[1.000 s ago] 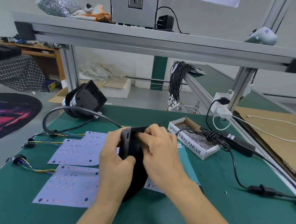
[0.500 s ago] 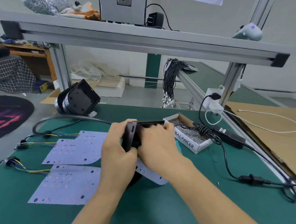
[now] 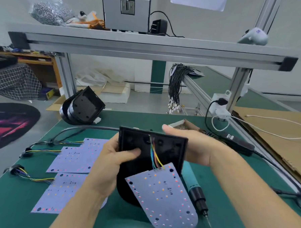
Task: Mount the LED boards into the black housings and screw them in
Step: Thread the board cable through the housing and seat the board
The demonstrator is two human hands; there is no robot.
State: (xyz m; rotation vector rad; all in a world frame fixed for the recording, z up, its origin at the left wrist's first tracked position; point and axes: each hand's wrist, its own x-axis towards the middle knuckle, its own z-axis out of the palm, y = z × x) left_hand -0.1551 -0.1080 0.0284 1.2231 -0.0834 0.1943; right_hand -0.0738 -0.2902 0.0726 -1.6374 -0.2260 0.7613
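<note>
A black housing [image 3: 168, 149] is held tilted up above the green mat, its open inside facing me. My left hand [image 3: 112, 160] grips its left edge with the thumb inside. My right hand [image 3: 195, 147] holds its right and top edge. Coloured wires [image 3: 154, 154] run from a hole in the housing down to a white LED board [image 3: 164, 198], which hangs loose below the housing's lower edge. Several more LED boards [image 3: 74, 158] with wired connectors lie flat on the mat at left. An electric screwdriver [image 3: 194, 189] lies on the mat under my right forearm.
A second black housing [image 3: 83, 107] rests at the mat's far left edge. A cardboard box of screws [image 3: 182, 124] sits behind my right hand. A black power adapter [image 3: 239, 143] and cables trail along the right. An aluminium frame shelf [image 3: 149, 47] spans overhead.
The housing has been turned so that its open inside faces me. The wired LED board, earlier tucked under my hands, now hangs out below it. The view has tilted down.
</note>
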